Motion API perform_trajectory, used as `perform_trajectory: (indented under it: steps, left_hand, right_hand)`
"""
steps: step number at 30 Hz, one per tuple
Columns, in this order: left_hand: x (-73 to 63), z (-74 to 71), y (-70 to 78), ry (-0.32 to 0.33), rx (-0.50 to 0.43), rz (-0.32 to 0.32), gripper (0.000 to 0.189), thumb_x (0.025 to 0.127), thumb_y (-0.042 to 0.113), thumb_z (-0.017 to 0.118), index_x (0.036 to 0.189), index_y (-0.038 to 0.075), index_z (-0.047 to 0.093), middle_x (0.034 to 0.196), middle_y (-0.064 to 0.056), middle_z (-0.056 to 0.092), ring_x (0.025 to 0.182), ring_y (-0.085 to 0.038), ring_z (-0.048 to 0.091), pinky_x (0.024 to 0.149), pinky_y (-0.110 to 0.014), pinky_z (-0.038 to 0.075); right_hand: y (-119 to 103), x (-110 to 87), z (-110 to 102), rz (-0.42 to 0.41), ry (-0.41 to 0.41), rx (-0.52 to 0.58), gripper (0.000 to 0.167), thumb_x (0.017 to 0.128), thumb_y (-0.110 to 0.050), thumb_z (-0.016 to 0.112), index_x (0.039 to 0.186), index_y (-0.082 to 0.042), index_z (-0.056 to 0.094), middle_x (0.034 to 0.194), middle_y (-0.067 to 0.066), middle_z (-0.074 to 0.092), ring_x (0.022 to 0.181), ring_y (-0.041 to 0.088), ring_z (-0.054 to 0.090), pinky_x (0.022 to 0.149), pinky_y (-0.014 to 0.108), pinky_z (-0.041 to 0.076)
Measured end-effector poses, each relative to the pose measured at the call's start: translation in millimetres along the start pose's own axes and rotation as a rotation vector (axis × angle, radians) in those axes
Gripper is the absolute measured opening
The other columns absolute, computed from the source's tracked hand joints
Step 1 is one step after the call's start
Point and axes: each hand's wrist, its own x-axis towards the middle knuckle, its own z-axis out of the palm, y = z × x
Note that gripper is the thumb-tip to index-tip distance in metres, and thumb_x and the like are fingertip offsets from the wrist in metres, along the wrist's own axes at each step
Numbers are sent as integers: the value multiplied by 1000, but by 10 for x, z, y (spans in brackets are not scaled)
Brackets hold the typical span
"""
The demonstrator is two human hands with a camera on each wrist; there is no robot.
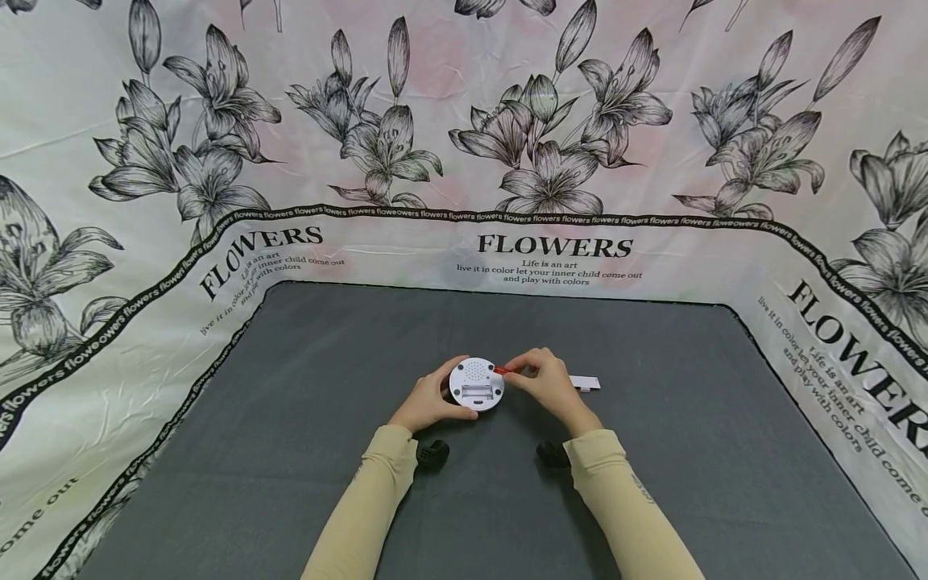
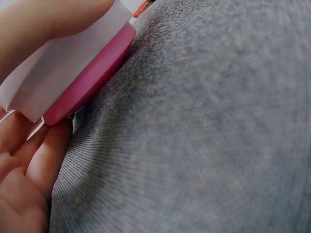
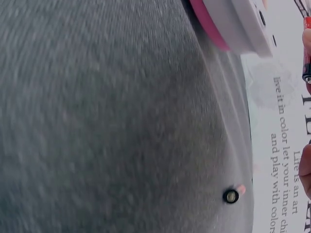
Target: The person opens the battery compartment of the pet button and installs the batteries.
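Observation:
A round white device (image 1: 477, 374) with a pink opposite side (image 2: 92, 80) is tilted up over the grey cloth. Its back, with a speaker grille of small holes, dark feet and an uncovered battery compartment (image 1: 477, 392), faces the head camera. My left hand (image 1: 432, 396) grips it by the rim, thumb on one edge and fingers on the other. Between thumb and fingers, my right hand (image 1: 542, 379) pinches a slim red battery (image 3: 306, 53) with a dark end. The battery's tip is right at the device's right edge in the head view.
A white flat rectangular piece (image 1: 586, 382) lies on the table just right of my right hand. A small cylinder with a dark, metal-centred end (image 3: 231, 195) lies on the cloth. The grey tabletop (image 1: 362, 338) is bordered by floral printed cloth (image 1: 554, 278).

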Motion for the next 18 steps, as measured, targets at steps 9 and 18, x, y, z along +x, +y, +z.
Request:
perform_trajectory:
  steps: [9,18]
  left_hand:
    - [-128,-49,393,-38,6,-13,88,71,7,81,144,12,33,134,-11,44,116,-19,47,93,-34,42]
    - [-122,-44,343,-35,2,9,89,72,8,81,144,11,31,131,-12,46,113,-20,49,90,-32,44]
  right_hand:
    - [-95,6,142,-97,-93,-44,8,77,-16,77,84,-16,73,82,-8,58,80,18,47,70,34,43]
    - [-200,-2,252,-165,-153,-139,7,75,-16,78,80,-16,73,82,-7,56,80,14,44,67,31,41]
